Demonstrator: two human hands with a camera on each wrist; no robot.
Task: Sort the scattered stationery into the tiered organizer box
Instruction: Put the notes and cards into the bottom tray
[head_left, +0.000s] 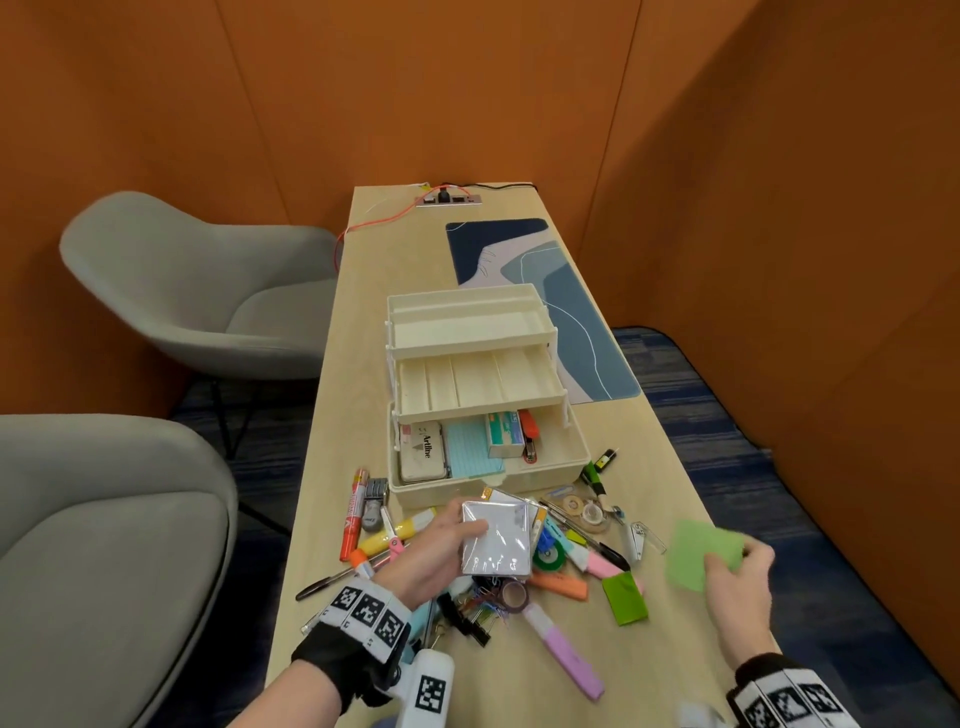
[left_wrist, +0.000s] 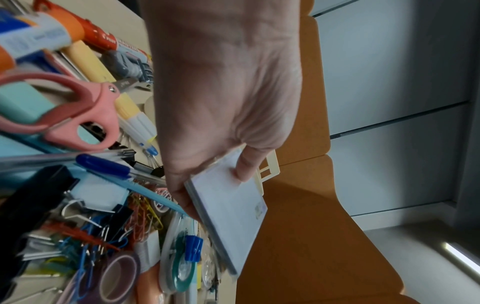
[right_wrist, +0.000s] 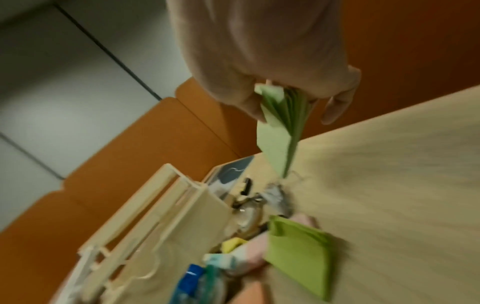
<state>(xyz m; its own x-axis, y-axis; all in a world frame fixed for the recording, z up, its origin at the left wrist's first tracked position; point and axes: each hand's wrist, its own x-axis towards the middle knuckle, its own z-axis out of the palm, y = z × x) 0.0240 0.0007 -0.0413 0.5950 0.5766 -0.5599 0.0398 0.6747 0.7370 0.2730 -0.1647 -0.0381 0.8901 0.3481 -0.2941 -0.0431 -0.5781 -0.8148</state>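
Note:
The cream tiered organizer box (head_left: 561, 470) stands open mid-table with an ink pad, blue cards and a staples box in its bottom tier. Just in front of it my left hand (head_left: 441, 551) grips a wrapped white note pad (head_left: 497, 538) above the stationery pile; the pad (left_wrist: 233, 211) shows edge-on in the left wrist view. At the table's right edge my right hand (head_left: 737, 577) pinches a light green sticky-note pad (head_left: 701, 553), whose sheets (right_wrist: 280, 125) fan out below the fingers. A darker green pad (head_left: 626, 600) lies on the table.
Markers, highlighters, pink scissors (left_wrist: 78, 115), tape rolls, binder clips and pens crowd the table's near half. A blue desk mat (head_left: 561, 291) lies behind the box. Two grey chairs (head_left: 197, 291) stand left. The table edge is just right of my right hand.

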